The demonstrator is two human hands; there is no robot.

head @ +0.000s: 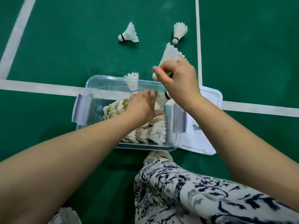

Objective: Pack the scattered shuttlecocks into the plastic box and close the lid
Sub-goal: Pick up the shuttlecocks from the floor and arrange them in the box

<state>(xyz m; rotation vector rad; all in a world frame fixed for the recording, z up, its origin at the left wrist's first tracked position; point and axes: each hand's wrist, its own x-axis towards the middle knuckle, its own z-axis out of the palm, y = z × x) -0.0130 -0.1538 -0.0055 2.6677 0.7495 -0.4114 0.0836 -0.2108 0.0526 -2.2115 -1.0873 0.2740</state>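
A clear plastic box (95,81) stands open on the green court floor, with several white shuttlecocks (150,133) lying inside. My left hand (142,105) reaches into the box, fingers spread over a shuttlecock (161,101) with a black-banded cork. My right hand (179,80) hovers above the box's far right corner, shut on a white shuttlecock (169,54) whose feathers point away from me. Two loose shuttlecocks (129,33) (179,32) lie on the floor beyond the box. Another shuttlecock (133,80) rests against the box's far wall. The white lid (208,120) lies flat to the right of the box.
White court lines (40,88) cross under the box and run along the right (198,38). My knee in patterned trousers (186,191) and a pale shoe (158,155) sit just in front of the box. Green floor surrounds everything.
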